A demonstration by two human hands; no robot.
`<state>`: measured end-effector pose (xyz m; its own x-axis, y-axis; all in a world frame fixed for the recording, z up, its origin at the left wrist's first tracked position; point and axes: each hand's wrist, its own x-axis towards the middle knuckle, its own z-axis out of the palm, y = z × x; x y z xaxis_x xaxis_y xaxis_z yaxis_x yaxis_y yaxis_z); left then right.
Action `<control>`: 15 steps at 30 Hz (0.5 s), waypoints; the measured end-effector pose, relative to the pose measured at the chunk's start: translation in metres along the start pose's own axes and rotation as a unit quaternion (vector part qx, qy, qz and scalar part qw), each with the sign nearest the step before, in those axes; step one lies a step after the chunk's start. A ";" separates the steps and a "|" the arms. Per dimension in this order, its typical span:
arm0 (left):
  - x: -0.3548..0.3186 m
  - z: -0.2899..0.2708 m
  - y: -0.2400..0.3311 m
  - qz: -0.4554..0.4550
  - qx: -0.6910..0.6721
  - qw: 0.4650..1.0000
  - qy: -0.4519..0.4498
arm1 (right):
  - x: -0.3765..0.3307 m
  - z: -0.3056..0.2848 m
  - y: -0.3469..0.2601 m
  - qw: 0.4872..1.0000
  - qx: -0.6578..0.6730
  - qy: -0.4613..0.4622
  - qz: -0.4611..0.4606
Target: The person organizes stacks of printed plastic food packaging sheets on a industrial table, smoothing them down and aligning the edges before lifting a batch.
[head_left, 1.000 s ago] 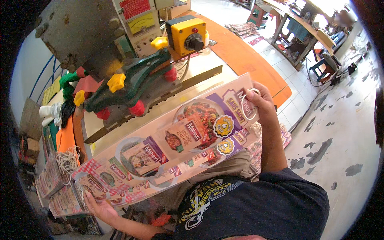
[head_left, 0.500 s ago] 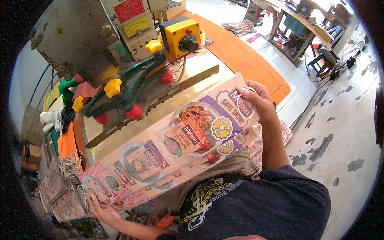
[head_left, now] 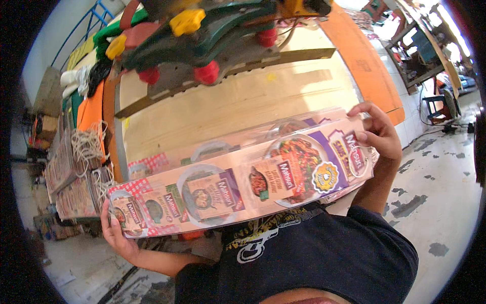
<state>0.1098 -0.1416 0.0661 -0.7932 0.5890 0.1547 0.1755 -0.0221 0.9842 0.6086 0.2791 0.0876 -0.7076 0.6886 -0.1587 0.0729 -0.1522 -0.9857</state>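
Both hands hold a long stack of printed plastic sheets (head_left: 243, 187) lengthwise in front of my body. The sheets are peach-coloured, with pictures of food dishes and a purple patch at the right end. My left hand (head_left: 119, 235) grips the lower left corner, its fingers at the edge. At the far right end, my right hand (head_left: 378, 133) has its thumb on the front and its fingers behind the top edge. Some layers of the stack fan out behind the front sheet. Beyond them lies the pale work board (head_left: 228, 96) of a press.
Above the board sits the press head (head_left: 202, 45), green, with yellow knobs and red feet. A metal bar (head_left: 304, 54) crosses beneath it. Orange tabletop (head_left: 367, 76) runs along the right. Left are white cords (head_left: 88, 144) and bundled printed sheets (head_left: 78, 200).
The view has swung down and toward the board. The sheet stack has turned closer to level, and its layers have spread apart along the upper edge. Both hands still hold it.
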 end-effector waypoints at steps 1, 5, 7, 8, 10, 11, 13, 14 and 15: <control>-0.004 -0.002 0.002 -0.006 0.002 1.000 -0.021 | -0.003 0.006 -0.005 1.000 -0.009 0.011 0.003; -0.019 -0.013 0.003 -0.002 0.038 0.999 -0.032 | -0.009 0.000 0.000 0.998 -0.049 0.033 0.007; -0.024 -0.025 -0.009 0.014 0.048 0.998 -0.023 | -0.008 0.001 0.000 0.997 -0.060 0.040 -0.008; -0.025 -0.030 -0.016 0.017 0.045 0.999 -0.023 | -0.009 0.001 0.002 0.997 -0.061 0.047 -0.021; -0.021 -0.016 -0.004 0.040 0.026 0.999 0.003 | -0.004 0.008 -0.001 0.992 -0.061 0.085 -0.073; -0.016 -0.011 0.002 0.046 0.021 0.999 0.006 | -0.001 0.012 -0.002 0.990 -0.032 0.099 -0.100; -0.006 -0.003 0.003 0.060 0.001 0.998 0.008 | 0.003 0.021 -0.004 0.979 0.020 0.132 -0.154; -0.002 0.001 0.005 0.070 -0.031 0.997 -0.006 | 0.005 0.024 -0.004 0.975 0.008 0.152 -0.164; 0.002 0.006 0.004 0.060 -0.002 0.998 0.027 | 0.007 0.020 -0.004 0.978 -0.056 0.154 -0.128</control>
<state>0.1128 -0.1354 0.0702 -0.7968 0.5374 0.2762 0.2698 -0.0927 0.9584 0.5893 0.2707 0.0918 -0.4693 0.8773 0.1010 0.0102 0.1197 -0.9928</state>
